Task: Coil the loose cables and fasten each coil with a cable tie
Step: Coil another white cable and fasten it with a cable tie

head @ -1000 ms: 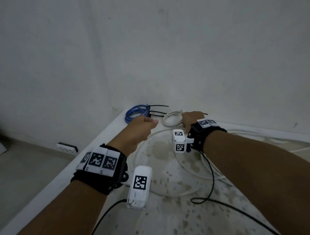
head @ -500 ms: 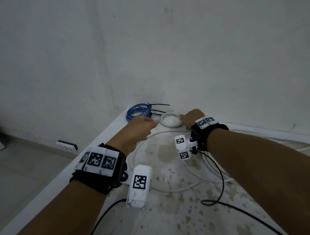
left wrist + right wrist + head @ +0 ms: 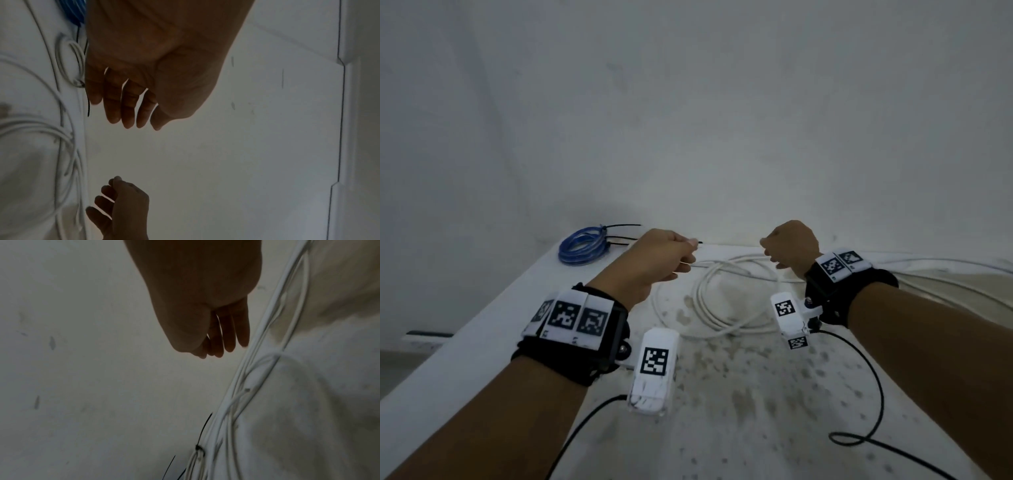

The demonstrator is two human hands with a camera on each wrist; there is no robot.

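Observation:
A small white coil (image 3: 73, 53) bound with a black cable tie (image 3: 198, 449) lies at the back of the table; in the head view my left hand hides it, and only the tie's tip (image 3: 699, 242) shows. My left hand (image 3: 681, 257) hovers just above it with fingers (image 3: 127, 116) hanging loose and holding nothing. My right hand (image 3: 774, 250) hangs to the right, loosely curled and empty, its fingers (image 3: 218, 350) near the wall. A long loose white cable (image 3: 709, 308) sprawls in wide loops between my wrists. A blue coil (image 3: 582, 245) with black ties lies in the far left corner.
The white, stained table (image 3: 722, 394) ends in a left edge and meets the wall at the back. More white cable runs along the wall to the right (image 3: 945, 270). Black wrist-camera leads (image 3: 873, 394) trail over the near table. A socket strip (image 3: 424, 334) lies on the floor.
Both hands have let go of the small white coil, risen and moved apart. The right hand swung right; the coil stays at the back of the table.

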